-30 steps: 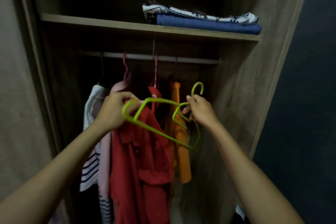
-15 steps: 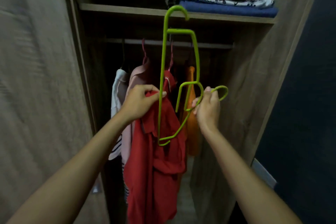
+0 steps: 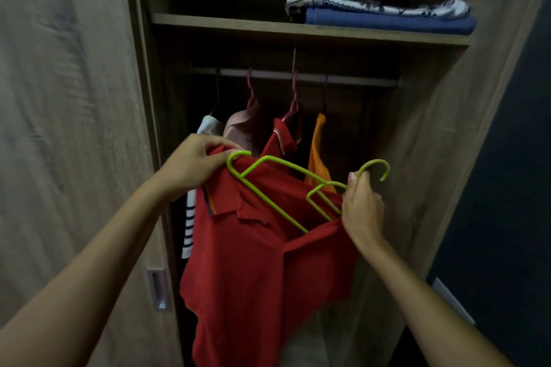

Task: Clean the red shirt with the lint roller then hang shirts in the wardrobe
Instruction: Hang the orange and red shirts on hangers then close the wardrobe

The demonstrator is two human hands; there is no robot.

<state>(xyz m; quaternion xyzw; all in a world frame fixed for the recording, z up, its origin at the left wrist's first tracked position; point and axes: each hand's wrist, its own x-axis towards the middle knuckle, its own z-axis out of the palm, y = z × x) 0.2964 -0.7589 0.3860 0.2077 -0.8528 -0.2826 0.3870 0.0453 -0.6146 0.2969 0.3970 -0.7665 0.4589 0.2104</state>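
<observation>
A: Where the wardrobe [image 3: 447,134] stands open at frame centre, what does the left hand [image 3: 190,164] hold?
B: Its fingers and thumb pinch a shoulder of the red shirt [image 3: 262,262], which hangs in front of the rail [image 3: 298,76] and fills the lower middle of the frame.

A: And the right hand [image 3: 362,208]?
B: Its fingers curl round the neck of a green hanger [image 3: 277,188], just below the hook at centre right; the hanger's frame lies across the shirt's collar area.

A: What lies behind?
B: A striped shirt [image 3: 188,226], a pink garment [image 3: 241,125], another red shirt [image 3: 281,140] and an orange garment [image 3: 319,155] hang from the rail. Folded blue cloth [image 3: 387,24] and a patterned cloth [image 3: 372,6] rest on the shelf [image 3: 226,22], upper right.
</observation>
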